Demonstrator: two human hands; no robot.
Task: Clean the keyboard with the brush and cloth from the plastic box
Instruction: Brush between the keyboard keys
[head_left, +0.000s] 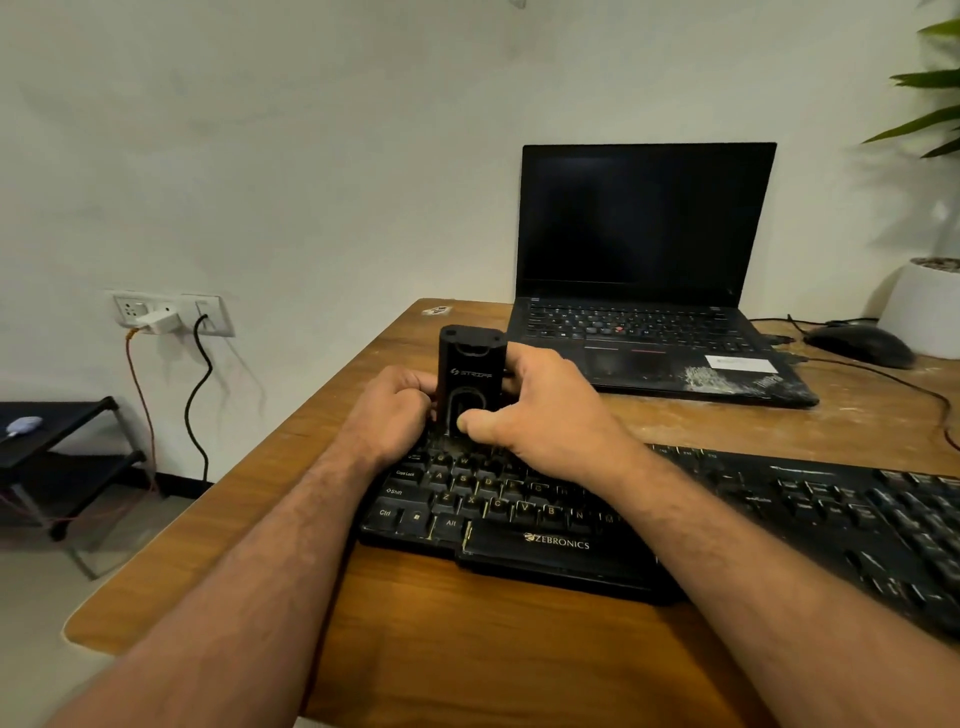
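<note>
A black plastic box (470, 364) with white lettering stands upright on the far left keys of the dusty black keyboard (727, 519), which lies across the wooden table (467, 649). My left hand (392, 410) is closed around the box's left side. My right hand (540, 410) grips its right side, with the thumb pressed on the oval recess low on the front. No brush or cloth shows outside the box.
An open black laptop (644, 270) with a dark screen stands behind the keyboard. A black mouse (862, 343) and its cable lie at the back right, beside a white plant pot (924, 312). A wall socket (171, 312) with cables and a low black rack (62, 441) are left of the table.
</note>
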